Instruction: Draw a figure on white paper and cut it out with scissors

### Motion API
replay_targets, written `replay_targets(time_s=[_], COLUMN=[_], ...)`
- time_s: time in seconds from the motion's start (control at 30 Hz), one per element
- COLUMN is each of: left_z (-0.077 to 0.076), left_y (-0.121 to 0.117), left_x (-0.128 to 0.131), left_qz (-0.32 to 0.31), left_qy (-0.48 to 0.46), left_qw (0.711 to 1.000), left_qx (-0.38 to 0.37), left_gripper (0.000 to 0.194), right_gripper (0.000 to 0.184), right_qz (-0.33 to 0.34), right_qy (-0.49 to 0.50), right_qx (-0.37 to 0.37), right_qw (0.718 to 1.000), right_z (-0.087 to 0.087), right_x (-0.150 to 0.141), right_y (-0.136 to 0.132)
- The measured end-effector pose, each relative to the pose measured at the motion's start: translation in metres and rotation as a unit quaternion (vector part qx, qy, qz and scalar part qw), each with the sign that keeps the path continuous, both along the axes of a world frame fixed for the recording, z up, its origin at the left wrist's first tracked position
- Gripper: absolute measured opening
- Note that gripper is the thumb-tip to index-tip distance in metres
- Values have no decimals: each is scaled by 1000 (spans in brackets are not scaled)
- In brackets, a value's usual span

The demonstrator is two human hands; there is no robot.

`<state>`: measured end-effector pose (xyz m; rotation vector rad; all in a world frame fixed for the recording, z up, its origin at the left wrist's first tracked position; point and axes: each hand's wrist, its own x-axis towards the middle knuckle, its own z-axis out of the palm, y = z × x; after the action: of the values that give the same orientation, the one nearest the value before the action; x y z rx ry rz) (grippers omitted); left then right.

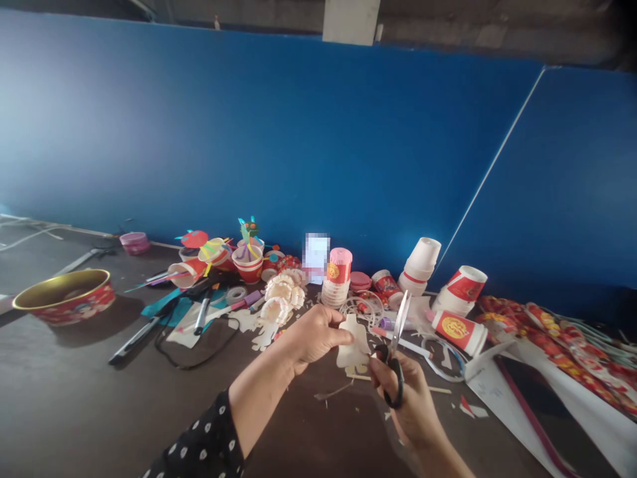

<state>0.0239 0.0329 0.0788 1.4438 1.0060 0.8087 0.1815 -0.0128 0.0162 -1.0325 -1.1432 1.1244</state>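
Near the middle of the table, my left hand pinches a pale cut piece of paper between thumb and fingers. The piece is narrow at its top and wider, with curved edges, below. Just to its right, my right hand is closed round the black handles of a pair of scissors, whose metal blades point up and away from me. Those blades look apart from the paper. The right fingertips are close to the paper's lower right edge; whether they touch it I cannot tell.
Paper cups stand behind my hands, with more stacked cups to the right. A red-and-gold tin sits at the left. Decorated cups, a cutter knife, a tape roll and a phone lie around. A blue panel rises behind.
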Motion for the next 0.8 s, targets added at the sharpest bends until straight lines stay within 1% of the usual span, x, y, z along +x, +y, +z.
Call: replay_targets(time_s=[0.07,0.17,0.23,0.3,0.53,0.7,0.8], left_z=[1,2,2,2,-3,-7,-8], left_y=[1,2,2,2,0,-3,-3], left_x=[-2,-4,-4,-4,1,6,6], left_qz=[8,28,35,35,8,-26,-41], left_qy=[-1,-4,-11,-13,20,-4,-24], left_qw=[1000,1000,999,999,1000,1000,999], left_qx=[4,-4,-15,-19,16,-11,-16], left_gripper=[16,16,15,12,17,16,18], right_gripper=[25,21,23,25,17,18,20], right_qz=[-24,-68,-95,-104,-44,-29,-25], right_qy=[-4,-5,2,12,7,-4,16], right_qx=[10,4,-6,-3,23,18,19], right_qw=[1000,998,995,994,999,999,999], right_z=[-1,-4,-6,-7,-6,-8,-10], right_x=[1,4,6,6,0,1,1], right_y=[1,5,8,8,1,1,2])
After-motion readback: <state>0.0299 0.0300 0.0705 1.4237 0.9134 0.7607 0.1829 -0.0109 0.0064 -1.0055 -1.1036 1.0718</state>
